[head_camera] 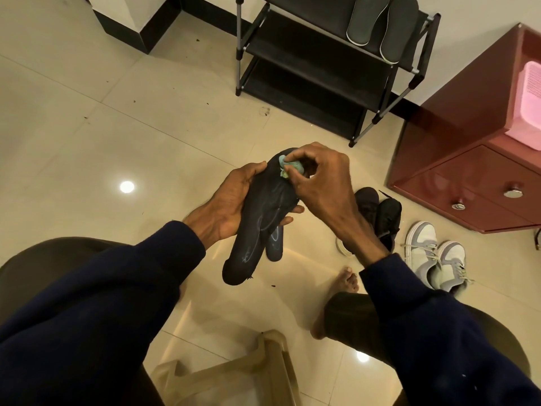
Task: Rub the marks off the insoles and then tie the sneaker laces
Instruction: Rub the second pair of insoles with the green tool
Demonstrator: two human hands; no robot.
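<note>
Head camera, looking steeply down, hands close below.

Two insoles (380, 27) on the rack (292, 46) ahead, sneakers (433, 256) on floor (117, 112) right, cabinet (468, 171) behind them

The left hand (231, 200) is gripping a dark insole (257, 230) with pale scribbles, while the right hand (322, 183) is pinching a light-blue eraser (292, 164) against its far end. A second insole (275, 244) is showing just behind the first. Black sneakers (377, 212) and grey-and-white sneakers (436, 256) are sitting on the tiled floor (117, 127).
</note>
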